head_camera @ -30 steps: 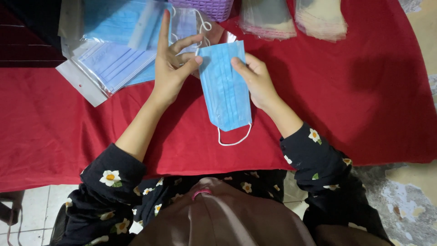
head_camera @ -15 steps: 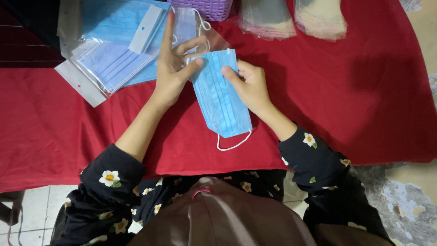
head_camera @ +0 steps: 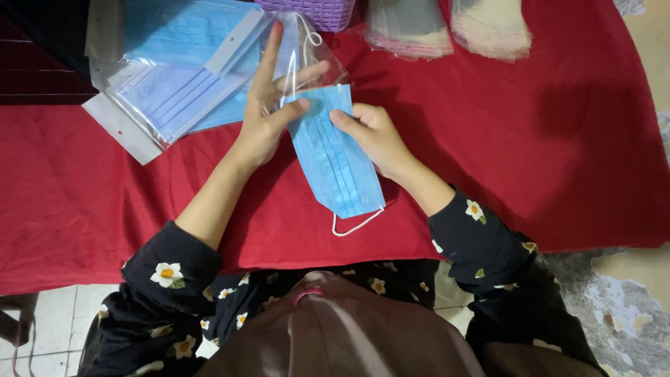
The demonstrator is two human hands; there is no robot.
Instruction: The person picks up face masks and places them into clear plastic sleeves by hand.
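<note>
Over a red tablecloth point(head_camera: 530, 139) I hold a blue pleated face mask point(head_camera: 335, 160) with white ear loops between both hands. My left hand point(head_camera: 269, 115) pinches the mask's upper left edge with thumb and a finger, the other fingers spread upward. My right hand point(head_camera: 373, 132) grips its right edge with thumb on top. The mask hangs tilted, one ear loop dangling at its lower end. A clear plastic sleeve point(head_camera: 314, 52) sits just behind the left hand's fingers.
Clear packets of blue masks point(head_camera: 174, 77) lie at the back left. A purple woven basket point(head_camera: 317, 12) stands at the far edge. Two stacks of empty clear sleeves point(head_camera: 447, 28) lie at the back right. The table's front edge runs near my lap.
Both hands and the mask have shifted slightly left and toward me. The mask has tilted further, and the right hand has slid along its right edge.
</note>
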